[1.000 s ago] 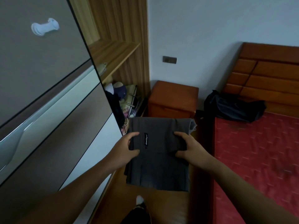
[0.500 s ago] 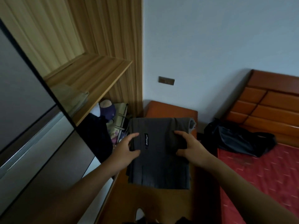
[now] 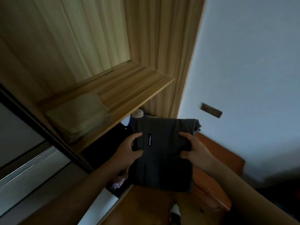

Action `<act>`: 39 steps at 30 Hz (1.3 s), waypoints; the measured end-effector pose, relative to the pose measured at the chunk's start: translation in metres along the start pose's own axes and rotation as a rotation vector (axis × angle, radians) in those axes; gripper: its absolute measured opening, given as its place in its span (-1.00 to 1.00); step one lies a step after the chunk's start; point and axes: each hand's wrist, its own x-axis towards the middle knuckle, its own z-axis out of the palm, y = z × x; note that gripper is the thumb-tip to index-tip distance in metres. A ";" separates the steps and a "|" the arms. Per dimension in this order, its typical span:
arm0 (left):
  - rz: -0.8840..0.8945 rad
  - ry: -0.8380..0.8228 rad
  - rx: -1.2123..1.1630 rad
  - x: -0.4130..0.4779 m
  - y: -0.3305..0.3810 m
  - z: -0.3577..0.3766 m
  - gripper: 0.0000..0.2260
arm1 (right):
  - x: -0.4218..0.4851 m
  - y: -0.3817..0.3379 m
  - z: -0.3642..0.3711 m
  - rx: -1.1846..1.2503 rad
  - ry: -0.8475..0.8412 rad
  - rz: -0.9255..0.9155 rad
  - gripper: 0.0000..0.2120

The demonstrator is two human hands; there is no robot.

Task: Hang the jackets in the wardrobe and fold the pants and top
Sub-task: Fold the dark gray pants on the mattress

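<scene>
Though dim — wardrobe shelf (image 3: 129, 88), pale wall (image 3: 251, 62), pants (image 3: 164, 163)

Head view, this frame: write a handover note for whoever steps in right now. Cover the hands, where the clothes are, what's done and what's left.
Left hand: grips the left edge of the folded dark grey garment.
Right hand: grips its right edge.
Where: the garment is held in the air in front of the open wardrobe, lower than the wardrobe shelf. A folded beige piece lies on that shelf.
Done: the grey garment is folded.
Left: set it down, probably on the shelf's bare part beside the beige piece. This view is too dim to tell whether the jackets are hung.
</scene>
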 end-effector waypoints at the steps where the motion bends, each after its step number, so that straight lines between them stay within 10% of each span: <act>1: -0.011 0.051 -0.001 0.009 0.005 0.001 -0.43 | 0.019 -0.004 -0.010 0.003 -0.044 -0.022 -0.24; 39: -0.397 1.119 0.120 0.107 -0.034 -0.192 -0.66 | 0.355 -0.237 0.156 0.007 -0.749 -0.221 -0.11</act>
